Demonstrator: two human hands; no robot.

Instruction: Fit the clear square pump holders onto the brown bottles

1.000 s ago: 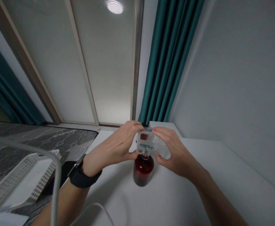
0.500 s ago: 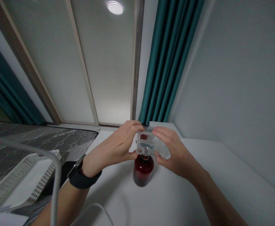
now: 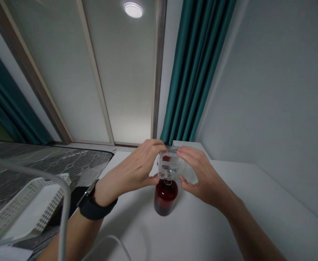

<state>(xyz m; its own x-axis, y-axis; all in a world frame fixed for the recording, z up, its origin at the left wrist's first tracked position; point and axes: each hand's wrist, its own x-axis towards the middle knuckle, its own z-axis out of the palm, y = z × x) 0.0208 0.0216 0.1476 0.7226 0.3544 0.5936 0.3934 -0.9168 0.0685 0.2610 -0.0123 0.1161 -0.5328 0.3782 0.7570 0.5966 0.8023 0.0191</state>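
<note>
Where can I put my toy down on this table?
There is bare white table between the right arm and the wall. There is more in front of the red bottle, between that arm and the left arm. The middle is crowded: the left hand and right hand hold a clear block just above the bottle.

Between my left hand [image 3: 129, 172] and right hand [image 3: 202, 177]: clear case [image 3: 172, 166], smooth and glossy, plastic or glass, cannot tell which. Just below my hands: dark red glass bottle [image 3: 166, 199], glossy. Under it: counter [image 3: 197, 232], smooth, matt white. Beyond my hands: teal curtain [image 3: 194, 72], pleated cloth. Left of my left hand: white perforated plastic tray [image 3: 25, 199], matt. On that wrist: black watch strap [image 3: 95, 211], matt.
</note>
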